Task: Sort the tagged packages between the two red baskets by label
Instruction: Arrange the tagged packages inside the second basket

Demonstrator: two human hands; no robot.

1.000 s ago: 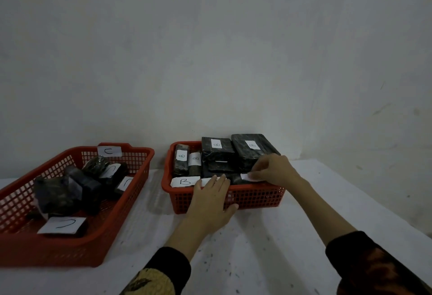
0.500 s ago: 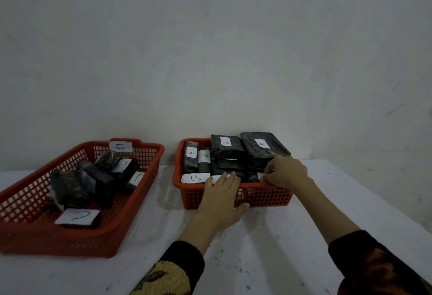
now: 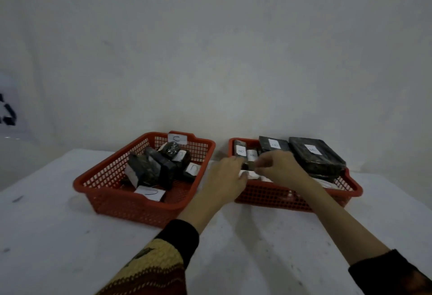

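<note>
So both hands are over the front-left corner of the right-hand red plastic mesh basket (image 3: pixel 346 191), and the thing they're fussing with looks like a small dark wrapped package (image 3: pixel 250 165) sitting right between the fingertips. The right hand (image 3: pixel 280 169) has its fingers curled in and pressed together around the package's end, like a pinch, though it's blurry enough that I can't swear it's actually gripping. The left hand (image 3: pixel 225 177) comes in from the other side, fingers loosely bent, tips just touching or nearly touching the same package. My guess is it's steadying the package while the other hand lifts.

Just past the fingertips stand two more slim dark packages with white B tags (image 3: pixel 240 150), upright against the basket's back wall. Off past the right hand's knuckles are the flat black wrapped parcels (image 3: pixel 315 156), stacked with tags facing up, probably so the letters stay readable.

Well off beyond the left hand's wrist side is the other red plastic mesh basket (image 3: pixel 98 184), holding a jumble of dark packages with C tags (image 3: pixel 152 168). Everything sits on a white tabletop (image 3: pixel 58 236). Looks nearly sorted to me.
</note>
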